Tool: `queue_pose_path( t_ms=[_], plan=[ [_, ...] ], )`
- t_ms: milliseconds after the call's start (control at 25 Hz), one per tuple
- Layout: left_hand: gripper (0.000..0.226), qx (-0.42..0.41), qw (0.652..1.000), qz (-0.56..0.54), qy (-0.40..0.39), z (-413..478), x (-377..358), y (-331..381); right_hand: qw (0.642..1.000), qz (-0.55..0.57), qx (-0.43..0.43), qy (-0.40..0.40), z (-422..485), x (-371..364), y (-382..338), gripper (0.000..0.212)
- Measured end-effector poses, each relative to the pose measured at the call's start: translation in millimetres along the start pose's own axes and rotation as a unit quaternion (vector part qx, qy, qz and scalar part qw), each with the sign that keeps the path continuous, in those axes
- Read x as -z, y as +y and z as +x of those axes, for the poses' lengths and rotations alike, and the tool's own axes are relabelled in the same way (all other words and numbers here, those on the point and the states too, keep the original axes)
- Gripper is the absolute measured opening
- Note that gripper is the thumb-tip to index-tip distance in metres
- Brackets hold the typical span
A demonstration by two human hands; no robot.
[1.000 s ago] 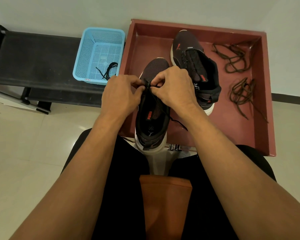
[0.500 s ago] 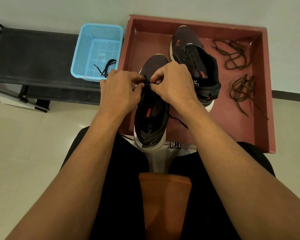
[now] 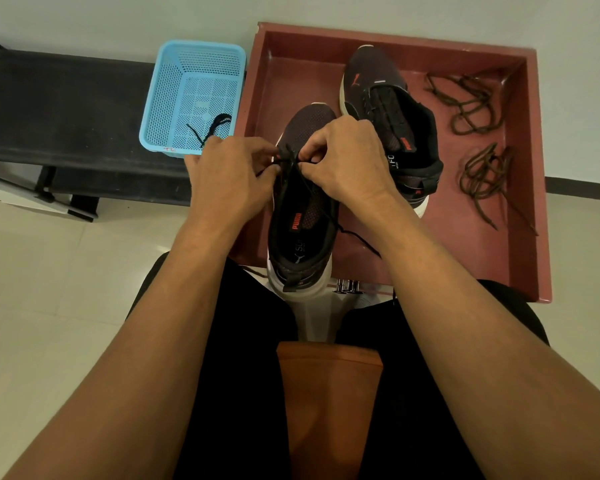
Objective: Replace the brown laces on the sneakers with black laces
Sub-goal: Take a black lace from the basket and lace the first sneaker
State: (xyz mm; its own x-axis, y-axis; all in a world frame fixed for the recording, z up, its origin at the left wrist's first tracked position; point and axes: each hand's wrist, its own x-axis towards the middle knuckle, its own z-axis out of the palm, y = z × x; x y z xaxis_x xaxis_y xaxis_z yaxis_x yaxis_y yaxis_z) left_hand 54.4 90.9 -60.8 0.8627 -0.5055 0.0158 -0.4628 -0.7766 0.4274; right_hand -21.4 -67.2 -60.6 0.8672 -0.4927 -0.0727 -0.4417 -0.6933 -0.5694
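Black lace (image 3: 293,161) crosses the near sneaker (image 3: 307,128), which sits at the front edge of the red tray (image 3: 447,244), heel overhanging it. Both hands pinch the lace above the tongue, left hand (image 3: 229,178) and right hand (image 3: 347,161) on either side. Brown laces (image 3: 480,174) lie inside the tray's right side.

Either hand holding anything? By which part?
Both pinch the black lace where it crosses over the throat of the near sneaker: left hand one side, right hand the other. A loose end trails under the right wrist.
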Motion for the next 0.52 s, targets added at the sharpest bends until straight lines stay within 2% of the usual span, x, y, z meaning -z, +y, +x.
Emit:
queue_pose_path(
  t_ms=[120, 360, 520],
  plan=[
    [0.016, -0.028, 0.999, -0.018, -0.01, 2.3, -3.5, 8.8, 1.0, -0.002, 0.0, -0.003, 0.9, 0.5, 0.5, 0.014],
    [0.012, 0.061, 0.997, -0.031, 0.037, -0.6, 5.6, -11.1, 1.0, 0.007, 0.004, -0.01, -0.7, 3.5, 1.3, 0.011],
    [0.027, -0.01, 0.998, -0.053, -0.01, -3.1, 2.7, 3.3, 1.0, 0.004, 0.006, -0.011, 0.1, 2.8, 0.5, 0.01]
  ],
)
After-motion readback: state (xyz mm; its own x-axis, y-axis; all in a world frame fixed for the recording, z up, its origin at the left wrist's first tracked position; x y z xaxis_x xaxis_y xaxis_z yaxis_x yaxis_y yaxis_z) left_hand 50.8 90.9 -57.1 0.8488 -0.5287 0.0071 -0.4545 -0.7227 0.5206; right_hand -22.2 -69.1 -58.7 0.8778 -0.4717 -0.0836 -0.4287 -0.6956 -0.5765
